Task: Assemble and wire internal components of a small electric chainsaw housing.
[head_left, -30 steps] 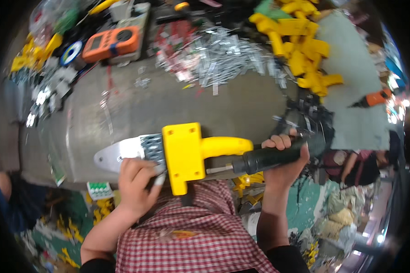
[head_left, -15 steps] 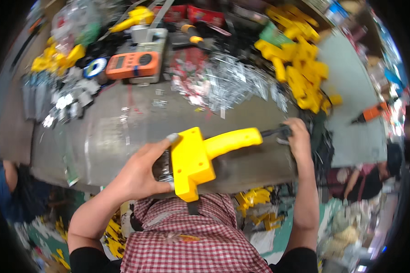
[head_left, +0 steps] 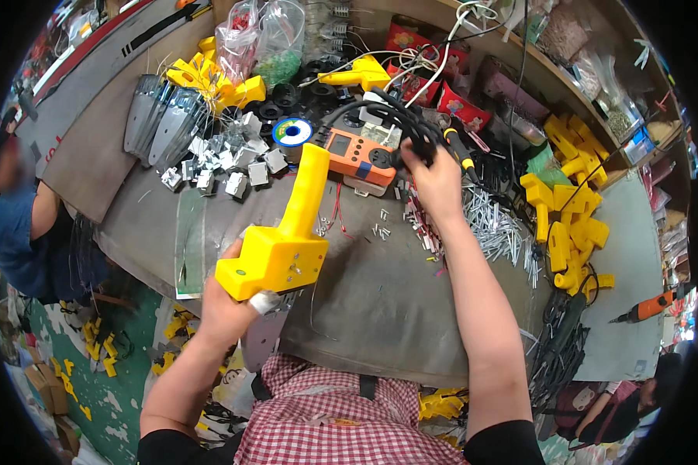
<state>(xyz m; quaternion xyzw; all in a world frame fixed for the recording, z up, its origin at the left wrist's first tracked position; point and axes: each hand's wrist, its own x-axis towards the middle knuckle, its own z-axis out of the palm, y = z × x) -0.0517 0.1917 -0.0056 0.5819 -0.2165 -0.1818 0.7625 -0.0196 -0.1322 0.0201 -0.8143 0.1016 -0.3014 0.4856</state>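
My left hand (head_left: 226,310) is closed around the boxy end of a yellow plastic tool housing (head_left: 275,260), whose handle points up and away from me. A silver-grey metal plate (head_left: 264,337) shows below the housing, partly hidden. Farther forward, my right hand (head_left: 440,186) grips a looped bundle of black cable (head_left: 411,124). Its fingertips are partly hidden by the loops. Just left of that hand lies an orange multimeter (head_left: 360,157), with the cable passing above it.
White blocks (head_left: 257,172), a solder spool (head_left: 292,132) and grey blades (head_left: 174,128) lie at the back left. Silver pins (head_left: 492,225) and yellow housings (head_left: 574,232) are heaped to the right, near an orange screwdriver-like tool (head_left: 647,308). A co-worker (head_left: 23,225) is at the left.
My right hand has moved from the right side to the back middle, and now holds the cable bundle. The yellow housing has turned, its handle swinging from rightward to upright. The view has shifted.
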